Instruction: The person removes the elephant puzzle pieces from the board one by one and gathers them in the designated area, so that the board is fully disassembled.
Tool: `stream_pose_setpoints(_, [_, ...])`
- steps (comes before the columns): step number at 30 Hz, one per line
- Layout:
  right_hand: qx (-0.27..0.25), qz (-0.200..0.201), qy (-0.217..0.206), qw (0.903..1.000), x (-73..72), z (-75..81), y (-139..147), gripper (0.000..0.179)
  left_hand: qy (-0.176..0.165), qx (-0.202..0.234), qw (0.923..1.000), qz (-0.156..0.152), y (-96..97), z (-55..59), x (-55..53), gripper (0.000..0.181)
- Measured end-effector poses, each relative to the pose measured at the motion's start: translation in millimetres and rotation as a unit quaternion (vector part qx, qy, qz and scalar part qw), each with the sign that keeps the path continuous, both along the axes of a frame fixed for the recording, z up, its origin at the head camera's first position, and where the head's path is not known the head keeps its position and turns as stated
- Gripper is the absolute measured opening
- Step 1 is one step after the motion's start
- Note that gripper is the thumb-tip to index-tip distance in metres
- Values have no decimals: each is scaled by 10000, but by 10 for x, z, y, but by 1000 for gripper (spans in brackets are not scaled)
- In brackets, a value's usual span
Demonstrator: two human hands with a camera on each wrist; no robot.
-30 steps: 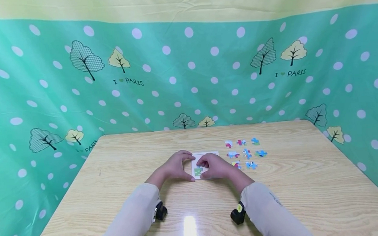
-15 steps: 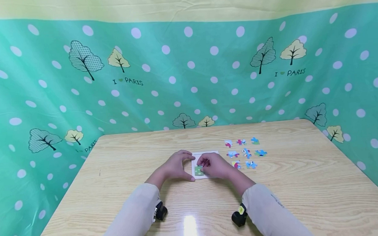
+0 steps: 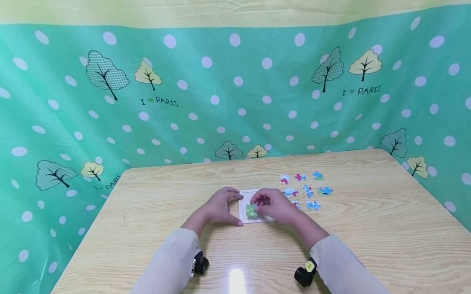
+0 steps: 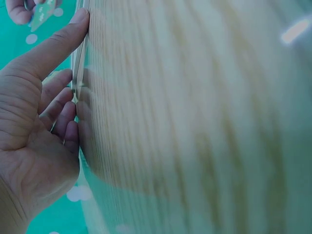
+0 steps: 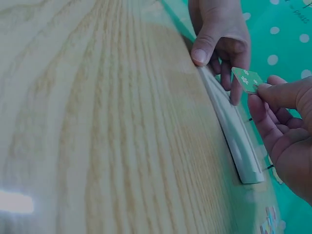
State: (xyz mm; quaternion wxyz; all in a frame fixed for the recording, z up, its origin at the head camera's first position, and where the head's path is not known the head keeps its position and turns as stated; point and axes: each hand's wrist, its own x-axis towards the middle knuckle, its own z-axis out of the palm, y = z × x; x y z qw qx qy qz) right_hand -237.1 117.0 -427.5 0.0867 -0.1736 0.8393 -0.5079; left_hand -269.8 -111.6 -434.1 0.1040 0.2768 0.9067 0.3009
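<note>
A white puzzle tray (image 3: 243, 217) lies flat on the table, partly covered by the right hand. My left hand (image 3: 221, 205) holds it by its left side, thumb at the near corner and fingers toward the far corner. In my right hand (image 3: 273, 204), thumb and fingertips pinch a green puzzle piece (image 3: 251, 211) printed with white flowers. In the right wrist view the green piece (image 5: 246, 80) is raised above the tray (image 5: 239, 151) and tilted. The left wrist view shows the left thumb (image 4: 58, 44) along the tray's near rim.
Several loose puzzle pieces (image 3: 307, 191), mostly blue with pink and white, lie in rough rows to the right of the tray. The wooden table (image 3: 162, 189) ends at a green dotted curtain (image 3: 193, 92) behind and at the sides.
The right hand has lifted the green puzzle piece from the tray's near left corner and moved slightly right with it. The left hand stays in place.
</note>
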Motion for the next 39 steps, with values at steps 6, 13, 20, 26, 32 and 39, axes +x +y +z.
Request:
stream_pose_setpoints(6, [-180, -6, 18, 9998, 57, 28, 36, 15, -74, -26, 9999, 79, 2, -3, 4, 84])
stream_pose_setpoints(13, [-265, -50, 69, 9996, 123, 54, 91, 14, 3, 20, 10000, 56, -3, -14, -9, 83])
stream_pose_setpoints(20, [-487, -230, -67, 9985, 177, 78, 199, 15, -4, 41, 10000, 28, 2, -7, -10, 83])
stream_pose_setpoints(26, [-505, -448, -96, 9977, 181, 73, 302, 16, -39, 29, 10000, 62, 2, -9, -9, 83])
stream_pose_setpoints(32, [-467, -661, -65, 9967, 200, 81, 394, 15, -86, 72, 9999, 99, 2, -16, -5, 82])
stream_pose_setpoints(39, [-671, -749, -129, 9948, 256, 105, 515, 16, -121, 76, 9998, 106, 7, -12, 11, 82])
